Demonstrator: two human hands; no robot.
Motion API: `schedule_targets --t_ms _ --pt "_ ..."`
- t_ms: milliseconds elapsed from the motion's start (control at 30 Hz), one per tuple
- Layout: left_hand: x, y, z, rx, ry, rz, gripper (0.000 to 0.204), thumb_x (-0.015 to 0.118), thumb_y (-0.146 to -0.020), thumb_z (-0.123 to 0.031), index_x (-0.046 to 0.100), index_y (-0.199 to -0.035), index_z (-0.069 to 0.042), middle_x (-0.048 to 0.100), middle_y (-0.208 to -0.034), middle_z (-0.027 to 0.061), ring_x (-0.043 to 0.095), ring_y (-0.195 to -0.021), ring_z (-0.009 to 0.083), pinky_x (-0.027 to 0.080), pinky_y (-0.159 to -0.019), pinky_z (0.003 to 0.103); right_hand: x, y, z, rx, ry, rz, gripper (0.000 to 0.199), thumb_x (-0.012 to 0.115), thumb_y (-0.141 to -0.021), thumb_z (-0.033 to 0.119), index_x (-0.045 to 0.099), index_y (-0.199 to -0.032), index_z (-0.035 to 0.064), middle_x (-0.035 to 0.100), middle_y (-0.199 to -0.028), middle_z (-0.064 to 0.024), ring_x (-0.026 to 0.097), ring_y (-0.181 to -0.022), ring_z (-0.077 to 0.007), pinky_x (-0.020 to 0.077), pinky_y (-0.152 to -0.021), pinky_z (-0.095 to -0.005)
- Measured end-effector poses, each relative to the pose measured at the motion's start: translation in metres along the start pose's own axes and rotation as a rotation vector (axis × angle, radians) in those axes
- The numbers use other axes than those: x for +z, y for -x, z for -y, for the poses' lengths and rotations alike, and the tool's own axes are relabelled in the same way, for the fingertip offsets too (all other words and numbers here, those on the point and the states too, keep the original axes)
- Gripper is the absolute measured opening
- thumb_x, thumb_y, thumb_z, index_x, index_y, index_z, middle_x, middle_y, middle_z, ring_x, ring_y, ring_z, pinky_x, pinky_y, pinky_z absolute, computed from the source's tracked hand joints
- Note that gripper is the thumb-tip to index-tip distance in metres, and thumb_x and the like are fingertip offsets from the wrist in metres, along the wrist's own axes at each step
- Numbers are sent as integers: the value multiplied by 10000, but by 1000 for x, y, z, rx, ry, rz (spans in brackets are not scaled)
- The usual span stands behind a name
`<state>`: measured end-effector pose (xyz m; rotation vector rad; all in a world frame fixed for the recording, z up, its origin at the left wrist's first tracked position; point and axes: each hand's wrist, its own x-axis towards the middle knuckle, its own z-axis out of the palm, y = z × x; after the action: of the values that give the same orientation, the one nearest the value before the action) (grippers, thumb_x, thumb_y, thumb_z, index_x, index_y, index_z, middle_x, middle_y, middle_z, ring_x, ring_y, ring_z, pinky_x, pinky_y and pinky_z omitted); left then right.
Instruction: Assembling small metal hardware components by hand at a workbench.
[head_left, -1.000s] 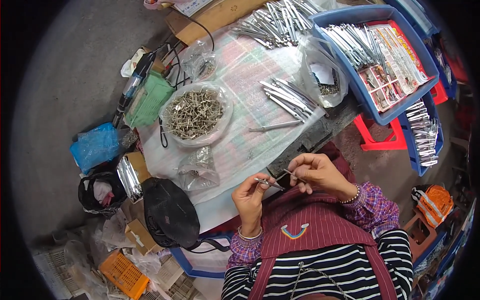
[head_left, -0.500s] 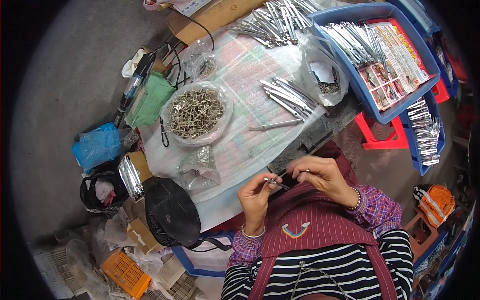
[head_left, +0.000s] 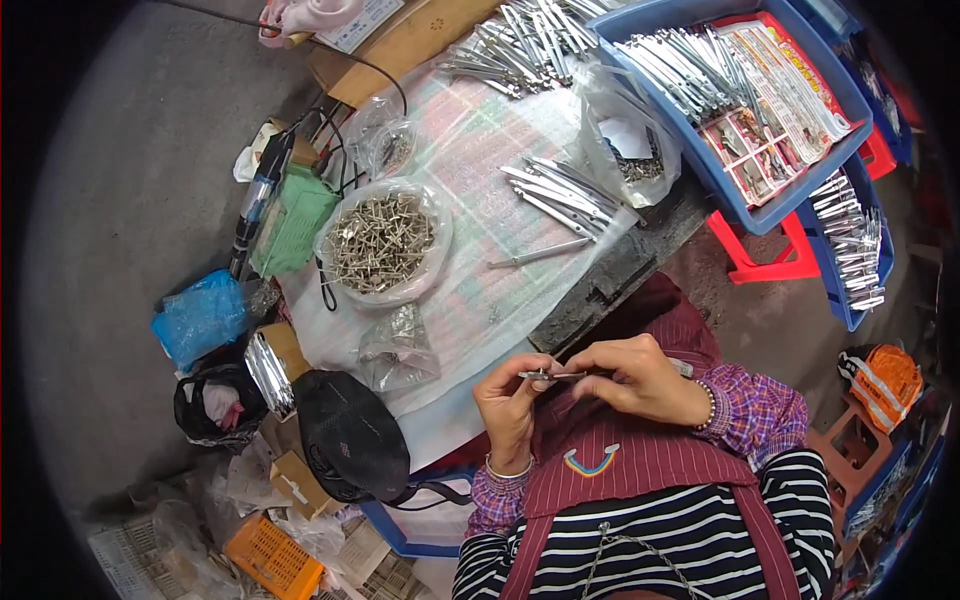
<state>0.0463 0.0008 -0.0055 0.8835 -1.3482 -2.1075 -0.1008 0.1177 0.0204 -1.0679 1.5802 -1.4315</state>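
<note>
In front of my apron, my left hand (head_left: 510, 405) pinches a small silvery metal part (head_left: 535, 375) between thumb and fingertips. From the other side my right hand (head_left: 645, 382) reaches to the part's right end with thumb and fingers closed together; what sits in that pinch is too small to make out. On the table's covering sheet (head_left: 470, 270), a clear bag full of metal pins (head_left: 380, 243) stands to the left. A small bunch of slim silvery metal bars (head_left: 565, 195) lies beyond my hands, one bar (head_left: 540, 252) apart from it.
A blue tray (head_left: 765, 218) with metal bars and a divided red box stands at the right, above a red stool (head_left: 765, 270). Another blue bin (head_left: 850, 315) holds more bars. A power screwdriver (head_left: 258, 195), black cap (head_left: 350, 435) and orange basket (head_left: 270, 555) line the left.
My right hand has come down and in to the part held by the left hand, its fingers now meeting at the part's end. The whole view has shifted slightly.
</note>
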Motion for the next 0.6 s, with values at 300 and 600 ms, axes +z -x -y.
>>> schedule_targets --t_ms 300,600 --pt "-4 -4 1 88 22 79 111 690 -757 -13 647 -843 43 638 -814 132 610 -781 220 500 -727 320 6 2 -6 -136 -26 -68 232 693 -752 45 654 -976 -2 673 -760 -101 670 -671 -211 514 -585 -278" --pt "5 -9 4 190 -67 46 210 758 -700 -112 645 -815 23 589 -772 104 550 -778 237 459 -722 352 13 -1 -16 -102 9 -192 167 676 -753 104 624 -876 2 618 -769 -126 615 -693 -292 481 -592 -358"
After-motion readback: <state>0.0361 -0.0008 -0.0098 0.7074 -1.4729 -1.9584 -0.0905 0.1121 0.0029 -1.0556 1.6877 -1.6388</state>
